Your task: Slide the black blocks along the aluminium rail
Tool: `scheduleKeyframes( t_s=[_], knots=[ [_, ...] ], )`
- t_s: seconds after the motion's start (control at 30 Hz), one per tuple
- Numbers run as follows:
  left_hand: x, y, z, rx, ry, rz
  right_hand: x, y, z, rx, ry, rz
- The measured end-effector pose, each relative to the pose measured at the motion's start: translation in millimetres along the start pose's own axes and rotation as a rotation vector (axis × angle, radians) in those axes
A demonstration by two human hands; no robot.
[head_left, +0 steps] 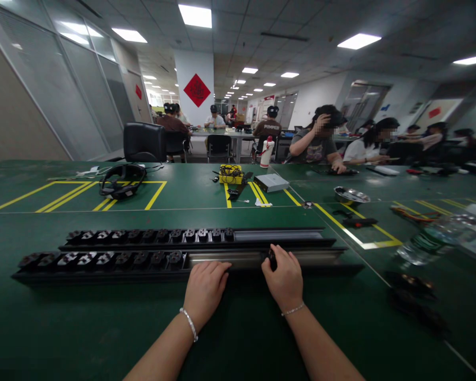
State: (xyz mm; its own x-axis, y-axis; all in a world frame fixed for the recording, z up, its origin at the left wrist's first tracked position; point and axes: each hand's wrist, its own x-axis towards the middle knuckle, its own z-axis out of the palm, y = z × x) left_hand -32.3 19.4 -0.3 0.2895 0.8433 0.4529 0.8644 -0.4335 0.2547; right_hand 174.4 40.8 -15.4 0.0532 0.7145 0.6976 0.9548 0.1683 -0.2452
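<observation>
Two long black rails lie parallel across the green table, the rear rail (281, 235) and the front rail (321, 260). Black socket modules (122, 258) fill the left part of the front rail in a row; its right part shows a bare metallic channel. My left hand (208, 288) is closed over the near edge of the front rail, just right of the last module. Over the channel further right, my right hand (283, 278) pinches a small black piece (272, 259) that looks like another socket module, mostly hidden by the fingers.
Loose black modules (412, 296) and a plastic bottle (428, 241) lie at right. Behind the rails are a headset (122, 181), a yellow block with cables (230, 174), a grey box (271, 183) and a metal bowl (352, 195). A person (319, 140) sits across the table.
</observation>
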Motion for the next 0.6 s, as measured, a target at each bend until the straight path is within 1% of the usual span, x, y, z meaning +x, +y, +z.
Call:
scheduleKeyframes(
  t_s=[0.13, 0.33, 0.6],
  knots=[
    [0.0, 0.0, 0.3, 0.002, -0.016, -0.006, 0.1, -0.1, -0.6, -0.019, 0.004, -0.001],
    [-0.5, -0.3, 1.2, 0.019, 0.011, 0.014, -0.1, 1.3, -0.1, -0.015, 0.007, 0.003],
    [-0.3, 0.4, -0.1, 0.002, -0.004, 0.011, -0.3, 3.2, 0.4, -0.021, 0.008, 0.019]
  ],
)
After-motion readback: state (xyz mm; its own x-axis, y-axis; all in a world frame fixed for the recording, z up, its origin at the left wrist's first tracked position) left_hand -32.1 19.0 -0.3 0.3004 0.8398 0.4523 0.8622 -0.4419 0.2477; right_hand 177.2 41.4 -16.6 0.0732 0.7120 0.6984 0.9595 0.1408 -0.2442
